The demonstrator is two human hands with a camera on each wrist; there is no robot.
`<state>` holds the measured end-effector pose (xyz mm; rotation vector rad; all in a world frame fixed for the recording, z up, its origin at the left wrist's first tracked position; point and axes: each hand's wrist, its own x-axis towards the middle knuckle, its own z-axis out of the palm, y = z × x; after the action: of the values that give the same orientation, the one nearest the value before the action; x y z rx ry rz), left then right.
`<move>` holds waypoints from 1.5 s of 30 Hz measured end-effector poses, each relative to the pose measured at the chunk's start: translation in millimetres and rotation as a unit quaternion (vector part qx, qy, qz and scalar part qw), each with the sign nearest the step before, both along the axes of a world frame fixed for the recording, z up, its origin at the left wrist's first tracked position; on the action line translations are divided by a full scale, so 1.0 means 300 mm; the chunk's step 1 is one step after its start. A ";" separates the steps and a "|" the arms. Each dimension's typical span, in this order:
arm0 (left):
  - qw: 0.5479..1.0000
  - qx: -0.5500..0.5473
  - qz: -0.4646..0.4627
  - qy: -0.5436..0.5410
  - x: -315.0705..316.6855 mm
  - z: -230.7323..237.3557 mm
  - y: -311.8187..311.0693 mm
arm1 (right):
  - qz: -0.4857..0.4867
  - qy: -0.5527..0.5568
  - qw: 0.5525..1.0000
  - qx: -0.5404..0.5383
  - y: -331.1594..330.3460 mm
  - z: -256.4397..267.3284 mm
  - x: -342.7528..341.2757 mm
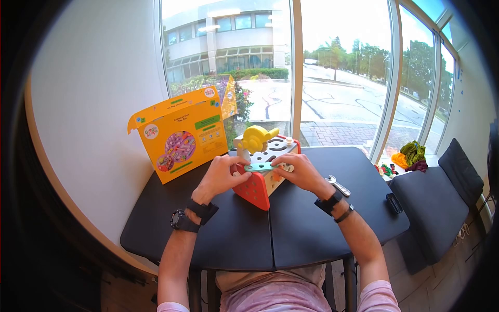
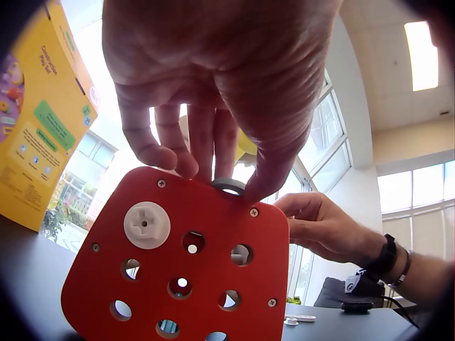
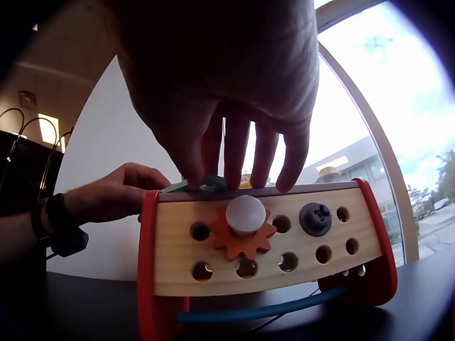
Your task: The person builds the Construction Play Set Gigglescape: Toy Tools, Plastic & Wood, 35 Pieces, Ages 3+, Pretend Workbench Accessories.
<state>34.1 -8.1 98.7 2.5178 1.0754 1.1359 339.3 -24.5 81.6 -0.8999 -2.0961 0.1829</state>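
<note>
A teal strip with holes (image 1: 260, 167) lies on top of a toy workbench with red ends (image 1: 252, 190). The left hand (image 1: 217, 178) pinches the strip's left end between thumb and fingers, over the red end panel (image 2: 178, 263). At its other end the right hand (image 1: 301, 172) grips it with thumb and fingertips. A yellow toy piece (image 1: 254, 138) stands on the bench top behind the strip. The wooden side (image 3: 284, 270) carries an orange gear (image 3: 242, 245) under a white bolt head (image 3: 246, 214), plus a dark screw (image 3: 316, 219). A white plastic bolt (image 2: 147, 224) sits in the red panel.
A grey toy wrench (image 1: 339, 185) lies right of the bench on the black table (image 1: 322, 234). A yellow cardboard box (image 1: 208, 140) stands at the back left. Near the right edge is a small black object (image 1: 394, 203); a dark chair (image 1: 431, 203) stands beyond.
</note>
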 end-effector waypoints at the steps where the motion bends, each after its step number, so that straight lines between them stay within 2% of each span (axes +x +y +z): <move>1: 1.000 0.002 -0.001 -0.002 0.000 0.001 -0.001 | -0.004 -0.008 1.000 -0.005 0.001 0.001 0.001; 45: 1.000 -0.008 -0.016 -0.003 0.008 -0.012 -0.001 | -0.034 -0.009 0.999 0.014 0.010 -0.006 -0.008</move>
<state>36.7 -8.5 95.0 2.5082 1.0363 1.1208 337.0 -21.5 79.8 -0.9586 -2.0765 0.1099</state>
